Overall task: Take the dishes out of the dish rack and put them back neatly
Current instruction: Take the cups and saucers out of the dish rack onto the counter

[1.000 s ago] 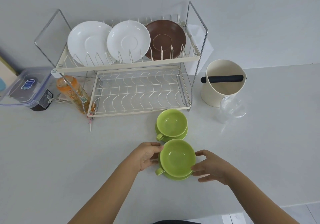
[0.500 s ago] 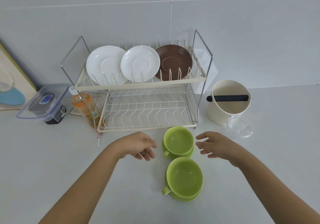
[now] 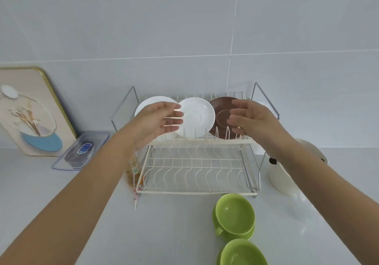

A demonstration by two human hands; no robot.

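A two-tier wire dish rack [image 3: 196,191] stands against the wall. On its top tier a white saucer [image 3: 196,117] stands upright in the middle, another white saucer [image 3: 143,104] at the left, a brown saucer [image 3: 220,119] at the right. My left hand [image 3: 158,121] is raised in front of the left saucer, fingers spread, holding nothing. My right hand [image 3: 252,119] hovers open in front of the brown saucer. The middle saucer lies between both hands. Two green cups on green saucers [image 3: 234,216] [image 3: 243,253] sit on the counter in front of the rack.
The rack's lower tier [image 3: 196,168] holds nothing. A cream container [image 3: 287,176] stands right of the rack, partly behind my right arm. A clear lidded box [image 3: 82,152] and a framed picture [image 3: 30,111] are at the left. An orange bottle [image 3: 134,168] stands by the rack's left leg.
Both hands let go of the near green cup, then rose from the counter to the top tier. The view tilted up toward the wall.
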